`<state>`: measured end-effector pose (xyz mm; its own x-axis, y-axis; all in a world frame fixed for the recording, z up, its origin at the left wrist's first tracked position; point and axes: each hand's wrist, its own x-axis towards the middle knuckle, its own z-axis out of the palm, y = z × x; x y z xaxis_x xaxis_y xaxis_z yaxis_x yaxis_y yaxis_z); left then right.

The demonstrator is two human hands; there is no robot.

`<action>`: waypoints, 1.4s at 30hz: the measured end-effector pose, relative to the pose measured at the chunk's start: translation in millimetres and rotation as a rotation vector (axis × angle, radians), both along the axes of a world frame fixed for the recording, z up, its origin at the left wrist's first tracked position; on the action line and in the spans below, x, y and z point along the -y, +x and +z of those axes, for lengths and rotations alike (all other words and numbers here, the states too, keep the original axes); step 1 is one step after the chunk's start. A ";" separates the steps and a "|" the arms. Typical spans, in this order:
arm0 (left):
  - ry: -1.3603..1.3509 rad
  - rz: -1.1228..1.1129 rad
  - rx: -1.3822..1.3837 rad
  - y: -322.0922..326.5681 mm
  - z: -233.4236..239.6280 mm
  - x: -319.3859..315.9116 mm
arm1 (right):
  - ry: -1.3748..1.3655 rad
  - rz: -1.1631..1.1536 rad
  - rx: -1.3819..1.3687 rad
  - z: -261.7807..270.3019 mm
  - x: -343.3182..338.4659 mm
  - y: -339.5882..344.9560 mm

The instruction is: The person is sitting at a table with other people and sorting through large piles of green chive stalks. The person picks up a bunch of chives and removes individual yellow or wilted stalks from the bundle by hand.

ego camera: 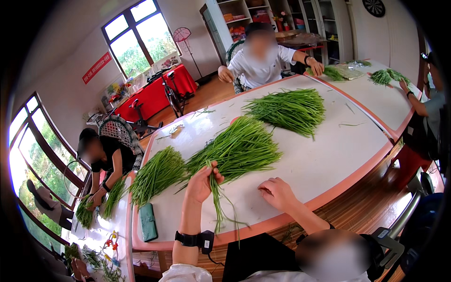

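My left hand [204, 181] is raised above the table's near side, with a thin bunch of long green leaves [216, 201], likely garlic chives, between its thumb and fingers. The loose ends hang down towards the table edge. Near that edge, to the right, my right hand [276, 192] is held with bent fingers; its palm is turned away and I see nothing in it. Just beyond my left hand lies a large pile of the same greens [243, 148]. A smaller pile [156, 174] is to its left, and another pile [289, 107] lies farther back.
A green phone case or wallet [148, 222] lies at the near left on the white table [338, 148] with its pink border. Co-workers handle greens across the table [260, 60], at the left [112, 155] and at the far right [426, 102]. Colourful plastic links [112, 243] lie at lower left.
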<state>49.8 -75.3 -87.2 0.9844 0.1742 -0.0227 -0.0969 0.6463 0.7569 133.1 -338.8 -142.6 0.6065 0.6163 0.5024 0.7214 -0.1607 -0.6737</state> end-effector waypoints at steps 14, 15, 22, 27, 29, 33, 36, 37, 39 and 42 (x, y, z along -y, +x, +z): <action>0.141 -0.131 -0.043 2.4 -15.1 33.6 | -0.287 -0.184 -0.130 19.9 7.7 56.2; 0.140 -0.132 -0.031 0.8 -13.8 33.5 | -0.270 -0.140 -0.268 27.7 10.7 52.2; 0.126 -0.230 -0.010 -1.3 -5.1 52.4 | -0.434 0.391 -0.438 40.3 12.2 11.1; 0.536 -0.268 -0.144 -0.8 -15.8 56.6 | -0.124 0.207 -0.497 62.8 -13.0 -7.0; 0.487 -0.268 -0.161 -1.7 -13.6 59.9 | -0.089 0.147 -0.466 68.6 -22.1 -9.6; 0.544 -0.312 -0.171 -0.8 -16.2 56.4 | -0.094 0.084 -0.304 67.9 -33.8 -8.5; 0.602 -0.325 -0.160 -0.6 -18.3 54.7 | -0.163 0.083 -0.248 63.2 -40.3 -0.5; 0.621 -0.332 -0.156 -0.6 -18.8 54.6 | -0.180 0.083 -0.255 62.5 -41.1 0.6; 0.656 -0.316 -0.145 -1.2 -19.1 54.8 | -0.147 0.101 -0.322 59.9 -41.3 2.9; 0.636 -0.303 -0.138 0.3 -25.2 53.1 | -0.040 0.108 -0.478 56.5 -37.1 9.1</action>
